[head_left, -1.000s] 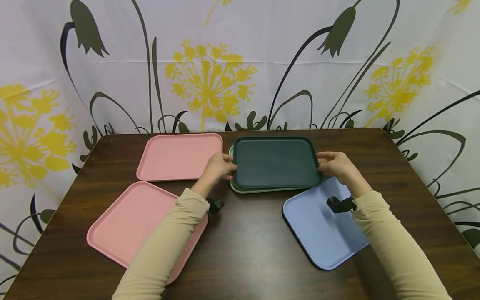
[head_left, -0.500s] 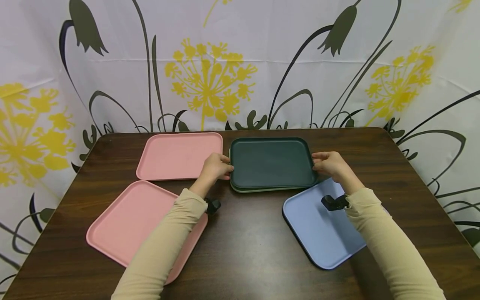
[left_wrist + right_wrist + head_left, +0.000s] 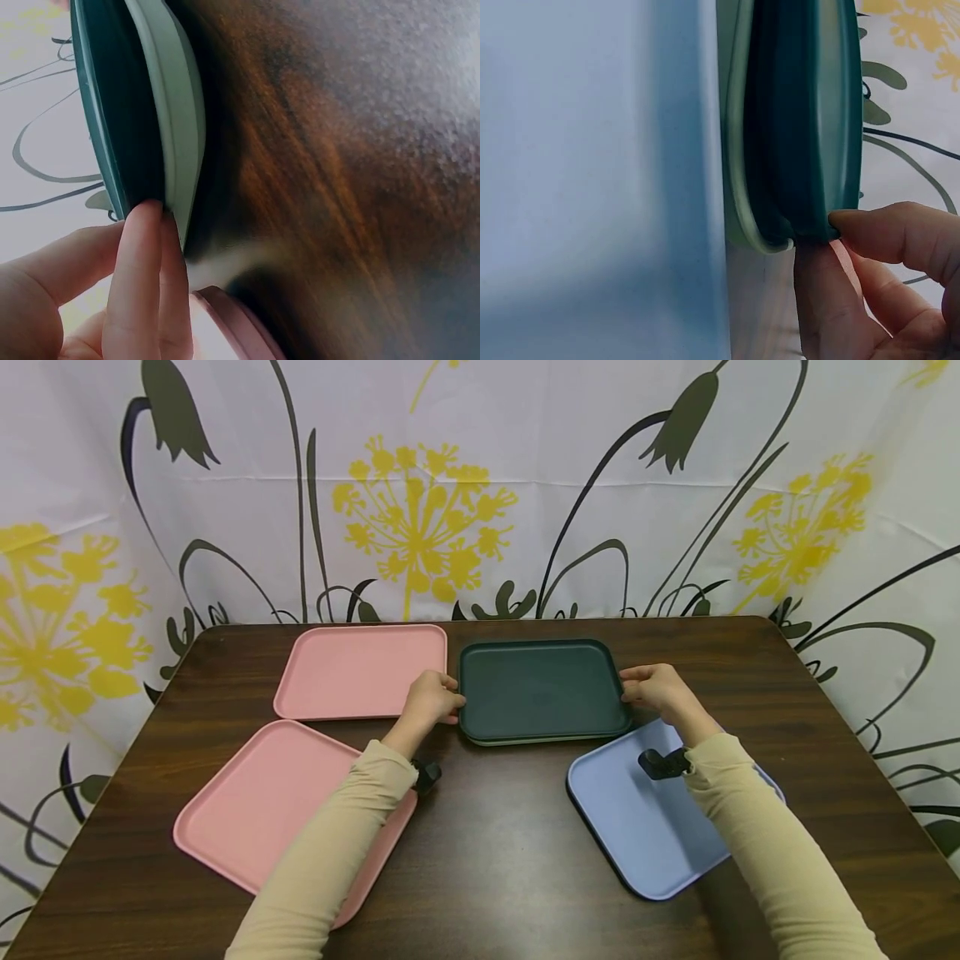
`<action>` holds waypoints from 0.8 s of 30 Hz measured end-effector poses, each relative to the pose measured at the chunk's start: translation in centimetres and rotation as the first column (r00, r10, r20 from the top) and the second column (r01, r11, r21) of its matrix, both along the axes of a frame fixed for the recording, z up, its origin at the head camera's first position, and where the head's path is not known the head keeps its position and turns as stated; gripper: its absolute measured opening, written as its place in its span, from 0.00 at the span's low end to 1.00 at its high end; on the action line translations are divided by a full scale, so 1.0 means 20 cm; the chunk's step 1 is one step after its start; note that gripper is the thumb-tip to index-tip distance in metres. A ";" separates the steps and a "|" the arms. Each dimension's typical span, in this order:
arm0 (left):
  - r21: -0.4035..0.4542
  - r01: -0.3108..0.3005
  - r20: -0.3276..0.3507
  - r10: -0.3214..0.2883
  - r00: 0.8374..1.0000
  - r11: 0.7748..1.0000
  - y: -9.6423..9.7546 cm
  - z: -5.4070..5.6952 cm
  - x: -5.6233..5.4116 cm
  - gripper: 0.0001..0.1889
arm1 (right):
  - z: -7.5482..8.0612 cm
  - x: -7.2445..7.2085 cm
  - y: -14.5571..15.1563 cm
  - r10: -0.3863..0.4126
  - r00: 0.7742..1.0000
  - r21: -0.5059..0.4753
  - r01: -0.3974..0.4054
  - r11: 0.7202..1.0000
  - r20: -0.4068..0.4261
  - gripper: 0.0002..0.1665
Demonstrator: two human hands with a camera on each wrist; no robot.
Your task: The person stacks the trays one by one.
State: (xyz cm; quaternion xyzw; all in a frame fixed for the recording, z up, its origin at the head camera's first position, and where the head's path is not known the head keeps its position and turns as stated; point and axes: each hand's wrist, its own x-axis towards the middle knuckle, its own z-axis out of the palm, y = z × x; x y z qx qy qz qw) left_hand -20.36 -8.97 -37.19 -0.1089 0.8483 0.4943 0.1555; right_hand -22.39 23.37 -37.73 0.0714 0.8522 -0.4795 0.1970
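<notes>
A dark green tray [image 3: 536, 689] lies over a light green tray [image 3: 180, 97], of which only a thin rim shows in the head view. My left hand [image 3: 432, 697] holds the dark tray's left end by the rim, fingertips against its side. At the opposite end, the thumb and fingers of my right hand [image 3: 660, 692] pinch the rim. In the right wrist view a narrow gap shows between the dark tray and the light green rim [image 3: 739, 150].
A pink tray [image 3: 360, 668] lies at the back left, another pink tray [image 3: 262, 802] in front of it, angled. On the right, beneath my forearm, sits an angled blue tray [image 3: 637, 818] with a dark edge under it. Brown wooden table [image 3: 495, 860]; patterned cloth [image 3: 525, 527] behind.
Both hands have shifted the dark green tray slightly left and down, so it now covers nearly all of the light green tray. The pink and blue trays have stayed put.
</notes>
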 end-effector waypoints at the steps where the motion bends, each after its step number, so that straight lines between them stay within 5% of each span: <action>1: -0.001 0.000 -0.001 0.000 1.000 1.000 0.00 0.00 0.00 0.21 | 0.00 0.00 0.00 0.001 1.000 -0.001 -0.001 1.000 0.000 0.31; 24: -0.104 0.029 -0.036 -0.033 0.999 0.994 0.03 -0.04 0.00 0.21 | -0.01 -0.01 0.02 -0.010 1.000 -0.012 0.010 1.000 -0.023 0.31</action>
